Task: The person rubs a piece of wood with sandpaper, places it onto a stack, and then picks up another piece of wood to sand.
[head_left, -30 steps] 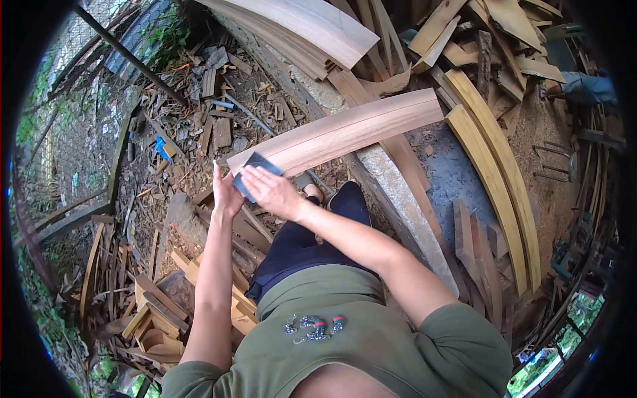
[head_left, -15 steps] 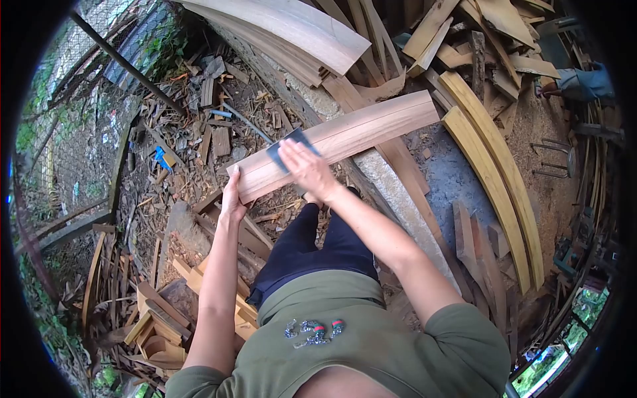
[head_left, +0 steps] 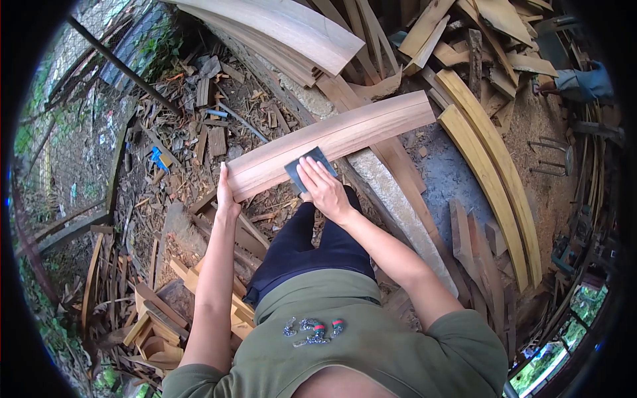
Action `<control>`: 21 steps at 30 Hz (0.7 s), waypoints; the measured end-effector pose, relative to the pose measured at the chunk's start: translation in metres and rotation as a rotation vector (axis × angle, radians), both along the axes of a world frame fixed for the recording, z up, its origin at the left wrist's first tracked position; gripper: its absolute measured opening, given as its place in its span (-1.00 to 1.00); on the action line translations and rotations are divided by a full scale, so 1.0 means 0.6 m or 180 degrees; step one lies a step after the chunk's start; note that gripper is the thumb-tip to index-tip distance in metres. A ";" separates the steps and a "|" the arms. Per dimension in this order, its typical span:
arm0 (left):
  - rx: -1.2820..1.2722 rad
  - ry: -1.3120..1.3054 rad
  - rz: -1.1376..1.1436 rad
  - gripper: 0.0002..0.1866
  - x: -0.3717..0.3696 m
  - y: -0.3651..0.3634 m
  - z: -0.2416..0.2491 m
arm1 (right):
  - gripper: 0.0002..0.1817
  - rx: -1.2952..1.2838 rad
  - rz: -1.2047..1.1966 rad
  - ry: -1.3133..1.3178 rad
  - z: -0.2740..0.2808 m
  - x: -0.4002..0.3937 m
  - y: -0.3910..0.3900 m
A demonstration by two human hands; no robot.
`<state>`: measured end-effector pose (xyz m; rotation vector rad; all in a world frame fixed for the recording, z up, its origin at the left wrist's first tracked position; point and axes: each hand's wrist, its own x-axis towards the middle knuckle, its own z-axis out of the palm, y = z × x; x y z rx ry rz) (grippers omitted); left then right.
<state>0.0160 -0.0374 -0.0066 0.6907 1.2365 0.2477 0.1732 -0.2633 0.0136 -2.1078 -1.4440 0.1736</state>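
Note:
A slightly curved wooden board [head_left: 371,126] with a dark lengthwise line slants across the middle of the view. At its left end my left hand [head_left: 227,189] is closed around the edge, thumb on the top face. My right hand [head_left: 323,191] presses a dark sheet of sandpaper [head_left: 296,174] against the board's near edge, left of its middle. The fingers lie together and fairly flat over the sheet, covering part of it. The board's far right end reaches over a plank below, close to two yellowish curved pieces.
Beyond the board lie pale curved planks [head_left: 292,26]. Two yellowish curved pieces [head_left: 488,176] stand at right, below a heap of offcuts [head_left: 458,40]. A concrete ledge [head_left: 391,192] crosses under the board. Wood scraps cover the ground. Another person's blue sleeve [head_left: 576,83] shows at far right.
My right hand and the sandpaper have moved right and toward me, from the board's top face to its near edge. My left hand still grips the end; the board has shifted slightly left.

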 end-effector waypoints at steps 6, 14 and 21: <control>0.0003 0.0156 -0.0017 -0.32 0.004 -0.001 0.010 | -0.42 -0.0226 -0.1400 -0.0475 -0.042 0.159 -0.107; 0.0291 0.0129 -0.0101 -0.30 0.006 0.004 -0.005 | -0.46 -0.0291 -0.0534 -0.0336 -0.009 0.082 -0.083; 0.0428 0.0389 -0.0038 -0.27 0.014 0.000 0.008 | -0.48 -0.0353 -0.2148 -0.0256 -0.065 0.245 -0.151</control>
